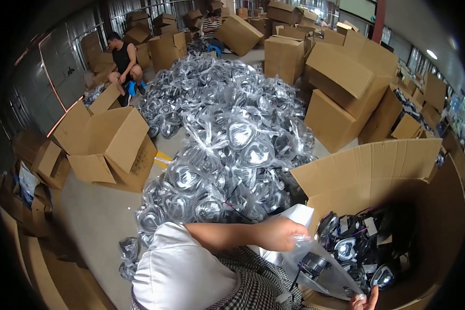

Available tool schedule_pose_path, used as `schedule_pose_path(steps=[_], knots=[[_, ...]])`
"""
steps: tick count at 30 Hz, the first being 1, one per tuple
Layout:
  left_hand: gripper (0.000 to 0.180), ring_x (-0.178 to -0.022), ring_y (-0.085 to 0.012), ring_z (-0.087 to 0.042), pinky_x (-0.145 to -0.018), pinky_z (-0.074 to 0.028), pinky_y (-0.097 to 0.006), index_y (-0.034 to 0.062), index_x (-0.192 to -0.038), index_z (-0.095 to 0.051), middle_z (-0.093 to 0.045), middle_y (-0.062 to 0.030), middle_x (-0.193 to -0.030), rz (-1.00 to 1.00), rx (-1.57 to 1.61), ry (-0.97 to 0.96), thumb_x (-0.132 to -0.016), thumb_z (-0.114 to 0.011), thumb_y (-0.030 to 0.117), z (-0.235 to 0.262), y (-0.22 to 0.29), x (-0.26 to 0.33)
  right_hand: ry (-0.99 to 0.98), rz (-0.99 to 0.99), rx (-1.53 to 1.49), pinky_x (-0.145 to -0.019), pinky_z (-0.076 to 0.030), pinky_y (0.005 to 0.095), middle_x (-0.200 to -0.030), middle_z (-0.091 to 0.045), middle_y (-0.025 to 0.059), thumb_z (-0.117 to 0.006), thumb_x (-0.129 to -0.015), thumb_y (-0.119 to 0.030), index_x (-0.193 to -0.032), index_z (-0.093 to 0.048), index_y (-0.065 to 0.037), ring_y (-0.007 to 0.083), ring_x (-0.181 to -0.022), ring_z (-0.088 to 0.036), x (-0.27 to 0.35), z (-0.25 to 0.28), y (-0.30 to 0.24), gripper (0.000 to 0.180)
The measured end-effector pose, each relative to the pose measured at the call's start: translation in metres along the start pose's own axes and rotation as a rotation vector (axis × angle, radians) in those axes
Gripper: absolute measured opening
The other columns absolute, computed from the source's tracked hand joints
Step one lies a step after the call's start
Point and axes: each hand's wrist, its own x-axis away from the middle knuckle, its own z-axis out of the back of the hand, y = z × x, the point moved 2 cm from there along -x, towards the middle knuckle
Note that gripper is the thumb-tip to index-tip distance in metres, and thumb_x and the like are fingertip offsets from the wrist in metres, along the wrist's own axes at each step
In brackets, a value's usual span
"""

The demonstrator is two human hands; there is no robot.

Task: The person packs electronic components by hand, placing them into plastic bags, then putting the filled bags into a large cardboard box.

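My left hand (281, 233) is closed on one edge of a clear plastic bag (336, 276), its arm reaching across in front of me. Inside that bag sits a black lamp unit (314, 264) with a dark cable hanging by it. Low at the picture's edge, my right hand (364, 300) pinches the bag's opposite corner, one finger raised; part of this hand is cut off. Just beyond the bag, a large open carton (367, 173) holds several unbagged lamps (346, 249) with black housings and clear lenses.
A big heap of bagged lamps (227, 129) spreads ahead of me. An open carton (108, 139) stands left, with stacked cartons (341, 82) at right. Two people sit beyond: one in black (124, 64) at left, another in stripes (211, 28) farther back.
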Motion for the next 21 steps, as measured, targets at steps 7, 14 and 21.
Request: schedule_pose_path(steps=[7, 14, 21], knots=[[0.033, -0.098, -0.0139, -0.055, -0.086, -0.045, -0.031, 0.0063, -0.118, -0.053, -0.055, -0.0029, -0.11, -0.086, 1.215, -0.299, -0.096, -0.054, 0.031, -0.1, 0.019, -0.052, -0.275, 0.53, -0.283, -0.083, -0.048, 0.0348, -0.118, -0.057, 0.0217, -0.06, -0.084, 0.001, -0.131, -0.044, -0.002, 0.0259, -0.097, -0.059, 0.0, -0.109, -0.038, 0.05], [0.047, -0.089, -0.022, -0.057, -0.078, -0.045, -0.036, 0.0063, -0.121, -0.053, -0.06, -0.0078, -0.101, -0.203, 1.949, -0.466, -0.098, -0.039, 0.045, -0.106, 0.005, -0.053, -0.726, 0.528, 0.105, -0.066, -0.05, 0.0288, -0.103, -0.063, 0.0171, -0.058, -0.078, 0.001, -0.115, -0.057, -0.001, 0.0221, -0.076, -0.063, -0.004, -0.099, 0.007, 0.037], [0.031, -0.086, -0.0228, -0.058, -0.078, -0.043, -0.04, 0.008, -0.114, -0.054, -0.058, -0.0074, -0.102, -0.233, 0.65, -0.024, -0.097, -0.045, 0.033, -0.078, -0.012, -0.003, -0.606, 0.523, 0.064, -0.049, -0.043, 0.0223, -0.075, -0.066, 0.011, -0.055, -0.08, 0.007, -0.105, -0.061, -0.003, 0.0122, -0.057, -0.056, -0.001, -0.117, 0.001, 0.028]])
